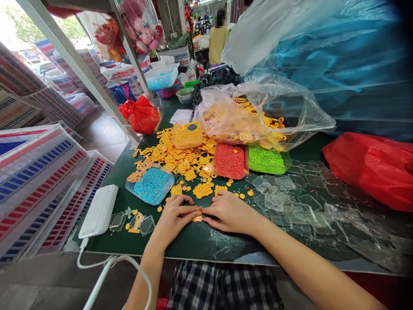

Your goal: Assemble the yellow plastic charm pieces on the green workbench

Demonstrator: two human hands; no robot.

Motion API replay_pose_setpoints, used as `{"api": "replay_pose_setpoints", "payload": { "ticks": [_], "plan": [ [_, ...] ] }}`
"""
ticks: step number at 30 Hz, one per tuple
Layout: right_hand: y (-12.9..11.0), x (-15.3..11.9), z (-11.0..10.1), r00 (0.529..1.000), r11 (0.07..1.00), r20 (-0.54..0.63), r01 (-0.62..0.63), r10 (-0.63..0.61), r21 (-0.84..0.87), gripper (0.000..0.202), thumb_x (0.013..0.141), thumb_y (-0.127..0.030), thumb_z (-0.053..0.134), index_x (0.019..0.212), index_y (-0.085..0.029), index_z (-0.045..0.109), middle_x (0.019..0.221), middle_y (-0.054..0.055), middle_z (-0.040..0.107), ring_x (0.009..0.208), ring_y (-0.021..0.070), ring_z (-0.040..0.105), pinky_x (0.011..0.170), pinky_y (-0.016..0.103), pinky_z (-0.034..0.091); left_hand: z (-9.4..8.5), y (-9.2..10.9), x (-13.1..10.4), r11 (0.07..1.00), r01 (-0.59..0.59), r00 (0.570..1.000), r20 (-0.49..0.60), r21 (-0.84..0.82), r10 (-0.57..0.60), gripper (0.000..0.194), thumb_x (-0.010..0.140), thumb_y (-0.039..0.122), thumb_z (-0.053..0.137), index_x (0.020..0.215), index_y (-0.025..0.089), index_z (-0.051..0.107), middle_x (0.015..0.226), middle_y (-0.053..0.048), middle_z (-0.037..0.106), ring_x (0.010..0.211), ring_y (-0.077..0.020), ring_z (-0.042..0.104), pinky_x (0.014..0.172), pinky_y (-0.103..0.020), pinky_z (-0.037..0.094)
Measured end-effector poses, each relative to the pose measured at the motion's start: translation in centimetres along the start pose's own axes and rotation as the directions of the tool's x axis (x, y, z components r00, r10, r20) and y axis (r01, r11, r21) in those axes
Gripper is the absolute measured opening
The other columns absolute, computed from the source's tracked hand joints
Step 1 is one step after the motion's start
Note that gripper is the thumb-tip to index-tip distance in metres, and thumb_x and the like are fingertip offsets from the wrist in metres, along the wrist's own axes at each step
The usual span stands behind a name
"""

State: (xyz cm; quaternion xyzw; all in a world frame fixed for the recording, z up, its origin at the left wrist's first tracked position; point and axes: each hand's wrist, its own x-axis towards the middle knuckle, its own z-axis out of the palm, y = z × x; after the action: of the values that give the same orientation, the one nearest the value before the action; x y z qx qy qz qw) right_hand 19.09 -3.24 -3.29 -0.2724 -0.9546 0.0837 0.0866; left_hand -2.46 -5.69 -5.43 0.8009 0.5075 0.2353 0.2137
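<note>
Small flat yellow plastic piece (198,216) on the green table (200,241) near its front edge, pinched between fingertips of left hand (176,218) and right hand (229,212), just behind: more yellow pieces (180,161), blue bead tray (153,185), clear covers (290,202) rightward.

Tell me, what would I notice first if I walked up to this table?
Probably the four shallow trays of tiny beads in the middle of the dark green table: blue beads, yellow beads, red beads and bright green beads. Around them lies a heap of small yellow plastic pieces. Near the front edge, the left hand and right hand meet over one small yellow piece.
</note>
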Motion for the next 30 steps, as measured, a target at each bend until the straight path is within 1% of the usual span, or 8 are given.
{"api": "replay_pose_setpoints", "payload": {
  "ticks": [5,11,13,18,23,25,28,30],
  "plan": [
    [0.15,0.08,0.59,0.999,1.000,-0.022,0.022,-0.022,-0.018,0.022,0.093,-0.032,0.055,0.084,-0.018,0.068,0.064,0.003,0.067,0.062,0.0145,0.055,0.065,0.031,0.024,0.00,-0.05,-0.14,0.999,-0.009,1.000,-0.004,-0.032,0.009,0.017,0.087,0.040,0.064,0.099,0.036,0.076,0.096,-0.002,0.067,0.090,-0.0202,0.055,0.082,-0.035,0.045],
    [0.32,0.05,0.81,0.999,0.999,-0.030,0.033,-0.033,-0.014,0.023,0.093,-0.032,0.054,0.085,-0.017,0.069,0.065,0.003,0.068,0.059,0.0142,0.055,0.065,0.032,0.024,-0.17,0.28,-0.43,0.997,0.019,0.987,-0.160,-0.078,-0.031,0.024,0.091,0.044,0.058,0.100,0.033,0.076,0.092,-0.004,0.067,0.087,-0.0205,0.054,0.079,-0.035,0.045],
    [0.35,0.02,0.72,0.999,0.999,-0.036,0.033,-0.034,-0.014,0.022,0.093,-0.032,0.054,0.086,-0.018,0.070,0.065,0.002,0.068,0.059,0.0143,0.055,0.066,0.032,0.025,-0.16,0.28,-0.45,0.998,0.023,0.988,-0.149,-0.065,-0.033,0.023,0.090,0.045,0.059,0.098,0.033,0.077,0.093,-0.003,0.068,0.088,-0.0208,0.054,0.080,-0.036,0.045],
    [0.36,-0.02,0.59,0.998,0.998,-0.040,0.049,-0.050,-0.024,0.023,0.094,-0.030,0.052,0.082,-0.018,0.067,0.065,0.002,0.068,0.059,0.0142,0.055,0.066,0.032,0.025,0.01,0.11,-0.34,1.000,-0.010,0.999,-0.031,-0.007,0.010,0.018,0.089,0.041,0.062,0.099,0.037,0.076,0.104,-0.001,0.068,0.095,-0.0216,0.054,0.084,-0.037,0.044],
    [0.29,0.02,0.80,0.997,0.998,-0.043,0.064,-0.064,-0.009,0.023,0.095,-0.030,0.051,0.080,-0.018,0.065,0.065,0.002,0.068,0.060,0.0139,0.057,0.066,0.032,0.024,0.03,0.10,-0.26,1.000,-0.016,1.000,0.014,-0.016,0.016,0.020,0.090,0.042,0.060,0.102,0.037,0.075,0.110,-0.002,0.068,0.098,-0.0221,0.053,0.088,-0.039,0.045],
    [0.24,0.05,0.81,0.998,0.999,-0.038,0.053,-0.053,-0.009,0.024,0.095,-0.030,0.051,0.081,-0.018,0.066,0.064,0.002,0.068,0.061,0.0140,0.057,0.066,0.032,0.024,-0.02,0.17,-0.25,1.000,-0.004,1.000,0.002,-0.031,0.004,0.022,0.091,0.043,0.058,0.103,0.036,0.075,0.110,-0.002,0.068,0.098,-0.0221,0.053,0.089,-0.040,0.045],
    [0.19,0.09,0.65,0.999,0.999,-0.019,0.040,-0.040,-0.015,0.024,0.095,-0.031,0.052,0.081,-0.018,0.067,0.064,0.002,0.068,0.060,0.0140,0.057,0.065,0.031,0.024,-0.07,0.25,-0.22,0.998,0.032,0.996,-0.078,-0.048,-0.036,0.024,0.092,0.042,0.056,0.105,0.034,0.075,0.106,-0.004,0.069,0.097,-0.0225,0.054,0.087,-0.040,0.046],
    [0.17,0.09,0.51,0.999,0.999,-0.013,0.037,-0.037,-0.016,0.024,0.095,-0.031,0.052,0.082,-0.018,0.067,0.065,0.002,0.068,0.060,0.0142,0.057,0.065,0.031,0.024,-0.03,0.29,-0.19,0.998,0.044,0.994,-0.099,-0.045,-0.048,0.024,0.093,0.042,0.056,0.105,0.033,0.075,0.105,-0.004,0.069,0.097,-0.0229,0.054,0.087,-0.040,0.047]
  ]
}}
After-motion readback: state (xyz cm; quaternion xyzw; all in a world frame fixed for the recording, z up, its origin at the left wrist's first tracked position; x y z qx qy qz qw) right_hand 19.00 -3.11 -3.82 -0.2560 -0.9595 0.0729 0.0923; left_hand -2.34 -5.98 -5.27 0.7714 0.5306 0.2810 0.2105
